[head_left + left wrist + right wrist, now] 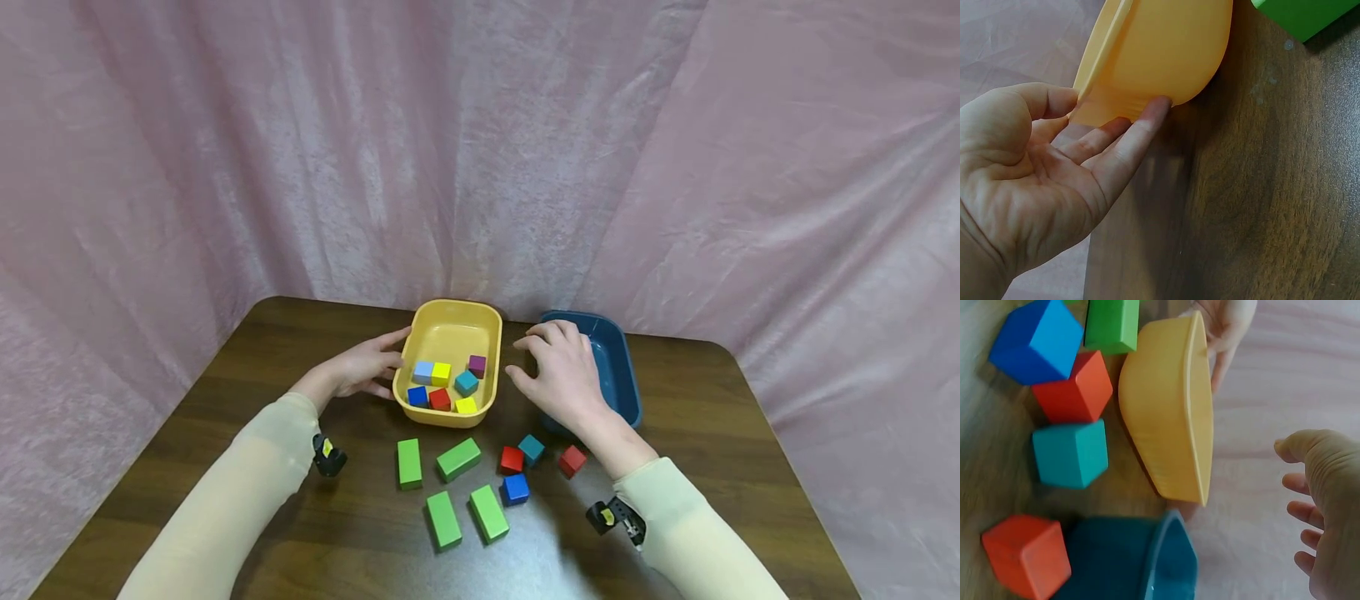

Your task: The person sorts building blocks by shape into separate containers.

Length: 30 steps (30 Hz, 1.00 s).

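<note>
In the head view, the yellow tray (pixel 457 321) is set at the far side of the bench (pixel 352 542), its long axis pointed toward the pink cloth (pixel 480 150), with small cubes (pixel 441 373) gathered in its near half. Its left wall is touched by the left hand (pixel 363 367), the nearer of the two; the tray lies just to the right of those fingers. The right hand (pixel 566 371) is held over the left side of the dark blue tray (pixel 618 371); from its fingertips the yellow tray lies to the left, across a gap. Four green blocks (pixel 409 463) and four loose cubes (pixel 515 490) are spread nearer.

In the left wrist view, the fingers are spread and mostly straight, laid low against the yellow tray's outer wall, with the thumb by the rim; no pinch can be made out.

In the right wrist view, nothing is held; the fingers are parted. The yellow tray is shown beyond the dark blue tray, with the left hand at its far side.
</note>
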Each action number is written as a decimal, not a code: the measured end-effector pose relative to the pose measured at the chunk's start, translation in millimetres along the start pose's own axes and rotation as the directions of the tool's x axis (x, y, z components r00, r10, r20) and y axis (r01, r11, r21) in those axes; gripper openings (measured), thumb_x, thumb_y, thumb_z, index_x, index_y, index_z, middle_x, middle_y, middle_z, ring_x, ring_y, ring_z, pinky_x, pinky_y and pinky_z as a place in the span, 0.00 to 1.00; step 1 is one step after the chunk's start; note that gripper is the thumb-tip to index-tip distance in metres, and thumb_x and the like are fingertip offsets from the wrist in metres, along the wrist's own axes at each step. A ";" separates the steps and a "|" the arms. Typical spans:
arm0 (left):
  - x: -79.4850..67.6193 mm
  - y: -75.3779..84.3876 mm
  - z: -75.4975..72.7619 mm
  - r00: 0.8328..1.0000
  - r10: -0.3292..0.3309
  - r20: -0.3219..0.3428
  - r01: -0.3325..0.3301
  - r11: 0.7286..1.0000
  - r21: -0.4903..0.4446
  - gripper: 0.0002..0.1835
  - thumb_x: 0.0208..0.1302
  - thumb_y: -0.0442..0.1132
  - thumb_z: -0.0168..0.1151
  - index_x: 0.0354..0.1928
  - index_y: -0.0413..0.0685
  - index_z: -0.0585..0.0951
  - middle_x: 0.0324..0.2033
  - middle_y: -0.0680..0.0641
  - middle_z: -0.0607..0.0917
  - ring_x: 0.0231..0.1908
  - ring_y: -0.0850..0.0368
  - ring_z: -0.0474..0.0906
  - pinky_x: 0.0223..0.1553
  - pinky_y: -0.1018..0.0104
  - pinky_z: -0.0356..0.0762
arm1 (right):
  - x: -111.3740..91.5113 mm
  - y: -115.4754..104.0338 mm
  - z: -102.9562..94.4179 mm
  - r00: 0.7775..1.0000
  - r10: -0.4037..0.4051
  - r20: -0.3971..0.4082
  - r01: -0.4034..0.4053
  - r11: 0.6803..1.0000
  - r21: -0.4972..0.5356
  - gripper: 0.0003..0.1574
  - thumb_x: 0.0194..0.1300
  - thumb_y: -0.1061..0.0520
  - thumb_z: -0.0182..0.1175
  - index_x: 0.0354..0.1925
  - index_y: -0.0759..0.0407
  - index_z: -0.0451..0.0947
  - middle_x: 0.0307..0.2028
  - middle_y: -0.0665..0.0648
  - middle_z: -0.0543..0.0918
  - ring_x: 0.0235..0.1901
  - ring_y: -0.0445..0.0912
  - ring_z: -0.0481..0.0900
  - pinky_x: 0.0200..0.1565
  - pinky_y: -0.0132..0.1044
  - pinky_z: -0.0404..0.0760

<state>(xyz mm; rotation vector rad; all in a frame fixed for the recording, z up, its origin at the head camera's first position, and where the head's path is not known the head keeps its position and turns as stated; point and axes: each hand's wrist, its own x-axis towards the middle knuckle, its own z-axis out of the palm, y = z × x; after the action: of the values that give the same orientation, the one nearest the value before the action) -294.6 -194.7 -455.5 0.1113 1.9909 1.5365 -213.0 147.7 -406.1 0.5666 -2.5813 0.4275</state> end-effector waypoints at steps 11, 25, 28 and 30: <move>-4.5 -0.4 -2.3 1.000 0.005 0.003 -0.005 1.000 0.013 0.40 0.78 0.38 0.50 0.83 0.66 0.45 0.73 0.34 0.64 0.63 0.37 0.74 0.49 0.48 0.85 | -19.9 7.5 -22.2 0.999 -0.043 -0.029 0.043 0.999 -0.026 0.22 0.60 0.42 0.73 0.48 0.51 0.88 0.52 0.55 0.81 0.59 0.56 0.69 0.56 0.55 0.70; -3.1 -2.6 -1.8 1.000 0.013 0.000 -0.013 1.000 0.008 0.40 0.78 0.40 0.51 0.83 0.67 0.45 0.73 0.35 0.64 0.64 0.37 0.73 0.49 0.48 0.84 | -77.3 -2.3 -17.2 0.947 -0.270 0.173 0.263 0.963 0.061 0.19 0.55 0.41 0.76 0.42 0.47 0.88 0.50 0.51 0.81 0.55 0.51 0.72 0.53 0.51 0.74; -3.4 -3.1 -1.8 1.000 0.015 -0.001 -0.015 1.000 0.011 0.40 0.78 0.40 0.51 0.83 0.67 0.45 0.73 0.35 0.64 0.64 0.36 0.73 0.49 0.48 0.84 | -91.9 -0.4 -8.0 0.924 -0.296 0.241 0.282 0.955 0.092 0.20 0.53 0.40 0.77 0.40 0.47 0.88 0.48 0.50 0.81 0.53 0.49 0.72 0.49 0.48 0.74; -3.6 -3.5 -2.0 1.000 0.013 -0.002 -0.013 1.000 0.012 0.40 0.78 0.40 0.51 0.83 0.67 0.45 0.73 0.35 0.64 0.63 0.36 0.73 0.49 0.48 0.85 | -100.5 1.0 -2.0 0.913 -0.301 0.276 0.282 0.954 0.105 0.20 0.52 0.40 0.78 0.39 0.47 0.87 0.48 0.50 0.81 0.53 0.47 0.72 0.48 0.46 0.74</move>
<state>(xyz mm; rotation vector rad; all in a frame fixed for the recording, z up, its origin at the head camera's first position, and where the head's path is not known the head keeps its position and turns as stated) -291.6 -199.1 -456.9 0.1282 2.0053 1.5333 -131.4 181.0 -454.4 1.0944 -2.6983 0.3454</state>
